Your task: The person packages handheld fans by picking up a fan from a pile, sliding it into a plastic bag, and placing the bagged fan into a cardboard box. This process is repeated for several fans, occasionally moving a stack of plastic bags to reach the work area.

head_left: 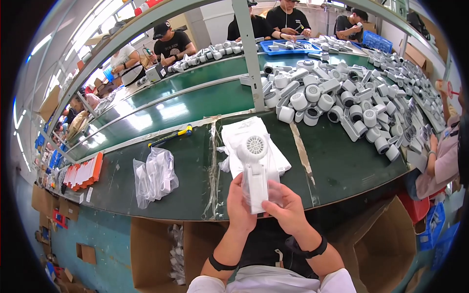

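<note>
Far left on your dark green worktop (pixel 115 178): orange-and-white flat cardboard pieces (pixel 84 171), lined up in a row, probably so they stay sorted. Next, a clear plastic bag of white parts (pixel 156 173), lying apart; a yellow-and-black slim tool (pixel 169 136) behind it, likely parked out of your way. Centre: your left hand (pixel 241 207) cups the lower left side of the white plastic device with a round grille (pixel 255 168), fingers curled, tips mostly hidden. It's held above a white flat stack of plastic-looking sheets (pixel 277 160), grille up, seemingly to keep that face visible. Clear film shows around its lower part. Your right hand (pixel 288 210) pinches its bottom end, thumb on front, likely steadying it. Right: heaped grey-and-white round-headed plastic devices (pixel 342 97), loosely piled, probably for reach.
</note>
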Tool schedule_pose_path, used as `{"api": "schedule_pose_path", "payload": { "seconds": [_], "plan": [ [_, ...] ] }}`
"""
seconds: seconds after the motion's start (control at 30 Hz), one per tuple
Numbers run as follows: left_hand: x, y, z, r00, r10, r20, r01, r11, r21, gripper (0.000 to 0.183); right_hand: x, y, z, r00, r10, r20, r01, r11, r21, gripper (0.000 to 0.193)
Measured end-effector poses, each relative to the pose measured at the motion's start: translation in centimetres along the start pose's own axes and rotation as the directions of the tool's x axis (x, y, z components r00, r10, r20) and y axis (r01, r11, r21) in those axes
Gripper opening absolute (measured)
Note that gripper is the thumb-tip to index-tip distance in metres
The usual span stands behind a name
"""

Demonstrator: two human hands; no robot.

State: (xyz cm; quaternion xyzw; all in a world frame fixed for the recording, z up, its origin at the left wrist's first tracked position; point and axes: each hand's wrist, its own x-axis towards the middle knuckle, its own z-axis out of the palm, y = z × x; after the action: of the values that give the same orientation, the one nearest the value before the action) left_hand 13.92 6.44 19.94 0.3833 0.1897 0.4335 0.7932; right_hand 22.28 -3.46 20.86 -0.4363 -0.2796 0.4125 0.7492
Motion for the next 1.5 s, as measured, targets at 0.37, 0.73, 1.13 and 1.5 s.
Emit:
{"api": "schedule_pose_path", "payload": {
  "seconds": [0.37,0.73,1.13,1.5],
  "plan": [
    [2.7,1.2,-0.8,0.927,-0.164,0.337,0.229,0.959,-0.164,0.06,0.5,0.0,-1.4,0.992,0.119,0.027,-0.12,0.992,0.039,0.033],
    [2.8,1.0,-1.5,0.997,-0.032,-0.068,0.027,0.997,-0.075,0.059,-0.4,2.5,0.2,0.936,-0.239,-0.258,0.181,0.956,-0.23,0.011],
    [2.3,1.5,0.8,0.972,0.083,-0.22,-0.066,0.994,0.085,0.057,-0.4,2.0,1.0,0.959,-0.112,-0.259,0.107,0.994,-0.031,0.007],
    [-1.6,11.3,-10.6,0.998,-0.047,0.043,0.049,0.998,-0.046,0.065,0.6,3.7,-6.1,0.943,-0.219,-0.251,0.08,0.881,-0.466,0.007]
  ]
}}
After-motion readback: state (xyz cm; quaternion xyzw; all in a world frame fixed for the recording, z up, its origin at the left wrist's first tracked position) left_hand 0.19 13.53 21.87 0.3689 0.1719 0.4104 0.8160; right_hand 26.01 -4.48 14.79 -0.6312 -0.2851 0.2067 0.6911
